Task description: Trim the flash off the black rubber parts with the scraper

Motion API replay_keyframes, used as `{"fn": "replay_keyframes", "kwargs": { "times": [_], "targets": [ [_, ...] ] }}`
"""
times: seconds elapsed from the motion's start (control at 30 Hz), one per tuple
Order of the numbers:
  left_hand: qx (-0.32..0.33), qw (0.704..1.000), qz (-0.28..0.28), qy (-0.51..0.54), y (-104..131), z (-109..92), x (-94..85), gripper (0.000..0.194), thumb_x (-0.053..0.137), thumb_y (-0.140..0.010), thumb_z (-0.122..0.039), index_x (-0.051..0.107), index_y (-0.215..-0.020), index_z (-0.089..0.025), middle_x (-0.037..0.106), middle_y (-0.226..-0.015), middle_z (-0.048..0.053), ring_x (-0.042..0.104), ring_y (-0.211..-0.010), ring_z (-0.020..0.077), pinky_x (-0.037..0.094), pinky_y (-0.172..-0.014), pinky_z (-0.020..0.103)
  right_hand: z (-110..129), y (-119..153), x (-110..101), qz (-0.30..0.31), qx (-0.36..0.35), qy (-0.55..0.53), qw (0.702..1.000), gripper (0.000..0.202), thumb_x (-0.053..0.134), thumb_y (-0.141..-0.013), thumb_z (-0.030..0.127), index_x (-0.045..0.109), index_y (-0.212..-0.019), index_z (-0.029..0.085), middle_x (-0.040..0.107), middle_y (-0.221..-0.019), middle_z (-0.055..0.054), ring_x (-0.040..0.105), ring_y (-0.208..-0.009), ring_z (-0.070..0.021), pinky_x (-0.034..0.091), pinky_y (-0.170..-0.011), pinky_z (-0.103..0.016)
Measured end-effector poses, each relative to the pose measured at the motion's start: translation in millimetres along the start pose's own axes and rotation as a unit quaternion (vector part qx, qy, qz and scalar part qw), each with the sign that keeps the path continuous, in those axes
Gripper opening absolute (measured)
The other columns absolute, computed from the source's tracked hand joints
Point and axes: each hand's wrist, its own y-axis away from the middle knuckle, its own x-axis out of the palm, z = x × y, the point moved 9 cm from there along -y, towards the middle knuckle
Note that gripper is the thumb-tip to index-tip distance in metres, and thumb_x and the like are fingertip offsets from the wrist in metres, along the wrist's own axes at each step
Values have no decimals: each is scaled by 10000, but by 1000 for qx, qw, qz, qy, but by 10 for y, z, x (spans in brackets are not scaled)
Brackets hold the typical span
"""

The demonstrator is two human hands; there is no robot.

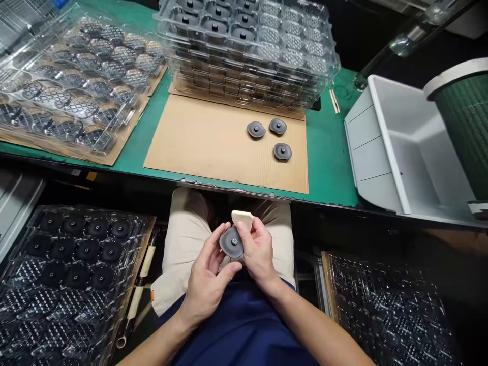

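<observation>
Over my lap, my left hand (208,277) grips a dark grey rounded disc (231,243) by its edge, with fingers behind it and thumb below. A small raised stud stands in the middle of the disc's face. In my right hand (259,249) is a flat cream-coloured pad (242,217), pinched between thumb and fingers at the disc's upper right edge. My right thumb lies close against the disc; whether the pad touches it I cannot tell. Three similar discs, one of them the nearest disc (282,151), lie on the cardboard sheet (206,142) on the bench.
Stacked clear trays (247,61) stand at the back, the top one partly filled with discs. Another clear tray (76,86) lies left on the green bench (331,152). A grey bin (362,137) stands right. Lower trays (72,284) flank my legs, the left one holding discs.
</observation>
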Motion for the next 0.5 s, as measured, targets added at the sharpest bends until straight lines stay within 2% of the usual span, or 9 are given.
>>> {"fn": "replay_keyframes", "kwargs": {
  "times": [0.1, 0.2, 0.3, 0.4, 0.5],
  "targets": [
    [48, 998, -19, -28, 59, -126, -6, 709, 857, -790, -198, 598, -1440, -314, 525, -1580, 68, 444, -1486, 293, 392, -1224, 367, 213, 86, 98, 2, -19, -35, 999, 329, 661, -958, 487, 630, -1085, 186, 718, -976, -48, 685, -838, -156, 572, -724, -250],
    [62, 998, -27, -15, 81, -291, -45, 683, 868, -780, -223, 629, -1415, -309, 576, -1533, 84, 523, -1423, 322, 487, -1147, 372, 439, 163, 152, 28, -60, -28, 997, 266, 634, -989, 434, 642, -1105, 195, 709, -991, -44, 680, -865, -148, 578, -761, -246],
    [56, 998, -5, 27, 54, -475, -58, 636, 848, -806, -302, 642, -1407, -275, 606, -1494, 127, 559, -1383, 354, 528, -1100, 401, 648, 141, 134, 79, -95, 33, 992, 246, 587, -1019, 421, 653, -1089, 195, 662, -917, -35, 637, -775, -135, 562, -677, -239],
    [49, 998, 5, 48, 11, -614, -82, 615, 843, -805, -327, 658, -1387, -253, 607, -1486, 142, 534, -1402, 374, 497, -1133, 444, 879, 74, 4, 93, -132, 115, 980, 251, 525, -1045, 406, 654, -1055, 190, 587, -805, -10, 567, -653, -120, 505, -568, -239],
    [51, 998, -2, 38, -13, -678, -105, 605, 865, -773, -300, 686, -1349, -251, 622, -1464, 132, 534, -1398, 386, 491, -1138, 445, 1185, 139, 6, 132, -227, 225, 938, 190, 514, -1036, 309, 662, -1016, 193, 548, -784, -9, 511, -662, -128, 465, -604, -268]
  ]
}}
